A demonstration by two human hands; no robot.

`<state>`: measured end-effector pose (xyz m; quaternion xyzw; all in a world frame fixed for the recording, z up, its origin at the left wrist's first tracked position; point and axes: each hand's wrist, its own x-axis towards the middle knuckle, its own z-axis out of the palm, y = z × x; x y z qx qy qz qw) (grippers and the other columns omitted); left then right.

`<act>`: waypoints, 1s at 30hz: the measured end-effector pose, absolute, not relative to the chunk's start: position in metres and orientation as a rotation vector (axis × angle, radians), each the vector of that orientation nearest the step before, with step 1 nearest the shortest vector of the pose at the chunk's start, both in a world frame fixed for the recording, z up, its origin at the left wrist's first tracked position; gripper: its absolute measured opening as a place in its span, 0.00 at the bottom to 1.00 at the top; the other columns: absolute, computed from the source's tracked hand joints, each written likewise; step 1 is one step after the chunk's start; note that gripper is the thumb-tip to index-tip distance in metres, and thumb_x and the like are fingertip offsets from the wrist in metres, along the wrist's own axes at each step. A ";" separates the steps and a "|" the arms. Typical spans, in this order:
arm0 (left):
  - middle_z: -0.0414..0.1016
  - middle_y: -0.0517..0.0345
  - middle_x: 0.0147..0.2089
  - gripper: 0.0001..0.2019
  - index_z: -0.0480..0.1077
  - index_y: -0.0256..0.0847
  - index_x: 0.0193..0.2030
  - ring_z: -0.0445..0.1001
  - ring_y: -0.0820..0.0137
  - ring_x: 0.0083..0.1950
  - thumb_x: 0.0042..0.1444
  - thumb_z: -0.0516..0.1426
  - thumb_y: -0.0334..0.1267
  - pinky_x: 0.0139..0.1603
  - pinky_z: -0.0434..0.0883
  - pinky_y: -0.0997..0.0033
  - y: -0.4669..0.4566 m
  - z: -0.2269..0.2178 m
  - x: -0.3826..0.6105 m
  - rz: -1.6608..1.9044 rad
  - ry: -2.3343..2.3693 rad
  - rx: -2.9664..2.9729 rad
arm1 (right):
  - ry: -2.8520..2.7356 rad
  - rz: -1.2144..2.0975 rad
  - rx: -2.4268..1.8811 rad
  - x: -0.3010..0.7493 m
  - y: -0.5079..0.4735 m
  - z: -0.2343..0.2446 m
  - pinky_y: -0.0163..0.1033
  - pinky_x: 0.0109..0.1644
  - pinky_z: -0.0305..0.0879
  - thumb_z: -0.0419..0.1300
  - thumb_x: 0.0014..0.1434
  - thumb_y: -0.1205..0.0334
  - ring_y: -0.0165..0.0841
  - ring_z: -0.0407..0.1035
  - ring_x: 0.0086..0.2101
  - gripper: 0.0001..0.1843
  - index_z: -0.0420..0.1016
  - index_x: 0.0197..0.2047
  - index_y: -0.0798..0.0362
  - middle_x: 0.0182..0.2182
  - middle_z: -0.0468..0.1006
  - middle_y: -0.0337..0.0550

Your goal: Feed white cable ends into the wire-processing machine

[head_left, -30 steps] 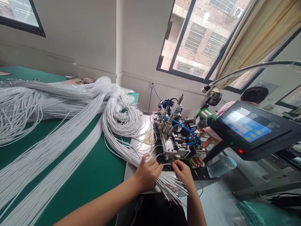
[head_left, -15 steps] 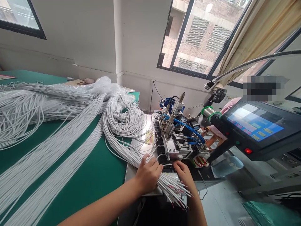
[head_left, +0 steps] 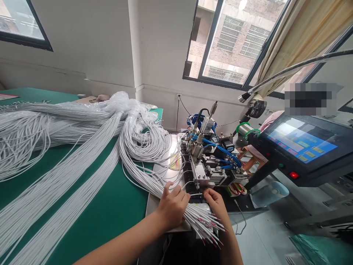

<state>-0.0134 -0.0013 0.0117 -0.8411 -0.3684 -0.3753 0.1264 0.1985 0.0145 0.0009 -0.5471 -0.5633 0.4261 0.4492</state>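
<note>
My left hand [head_left: 172, 207] is closed over a bundle of white cables [head_left: 202, 222], whose stripped red-tipped ends fan out to the lower right. My right hand [head_left: 216, 204] pinches a single white wire [head_left: 196, 194] and holds its end at the front of a small metal machine [head_left: 205, 165] with blue air hoses. The bundle runs back from my left hand into long white cable hanks [head_left: 82, 154] spread across the green table [head_left: 121, 206].
A touchscreen control box [head_left: 303, 147] with a red light stands at the right on a black arm. Behind it sits another person [head_left: 264, 123] in pink. A gooseneck lamp [head_left: 275, 79], wire spool [head_left: 245, 130], scissors [head_left: 235, 189] and a window lie beyond.
The view has shifted slightly down and left. Both hands stay at the machine front, holding the same cables.
</note>
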 end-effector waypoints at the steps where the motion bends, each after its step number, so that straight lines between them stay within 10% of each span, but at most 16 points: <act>1: 0.70 0.57 0.28 0.14 0.68 0.40 0.40 0.67 0.63 0.36 0.45 0.51 0.30 0.54 0.49 0.53 -0.001 0.012 -0.013 -1.091 -1.076 -2.448 | -1.391 1.054 -1.353 0.199 0.014 0.000 0.34 0.26 0.45 0.58 0.49 0.46 0.28 0.48 0.22 0.20 0.60 0.21 0.53 0.18 0.55 0.33; 19: 0.73 0.56 0.31 0.08 0.67 0.41 0.31 0.68 0.62 0.39 0.40 0.55 0.31 0.54 0.48 0.53 -0.002 0.014 -0.013 -0.962 -1.205 -2.501 | -1.092 1.335 -1.305 0.196 0.013 -0.014 0.33 0.24 0.44 0.65 0.41 0.42 0.26 0.45 0.20 0.25 0.59 0.19 0.52 0.17 0.53 0.31; 26: 0.72 0.48 0.54 0.22 0.70 0.40 0.46 0.65 0.55 0.53 0.41 0.57 0.36 0.60 0.40 0.48 0.000 0.013 -0.016 -0.894 -1.283 -2.519 | -1.063 1.183 -1.336 0.207 -0.006 -0.016 0.32 0.22 0.43 0.66 0.45 0.38 0.26 0.47 0.19 0.27 0.65 0.21 0.54 0.17 0.55 0.32; 30: 0.75 0.54 0.49 0.16 0.70 0.42 0.46 0.68 0.62 0.50 0.49 0.53 0.30 0.62 0.39 0.50 0.002 0.012 -0.018 -1.049 -1.058 -2.467 | -1.110 1.174 -1.290 0.213 -0.020 0.000 0.33 0.25 0.52 0.66 0.49 0.42 0.28 0.56 0.21 0.23 0.72 0.27 0.55 0.20 0.64 0.36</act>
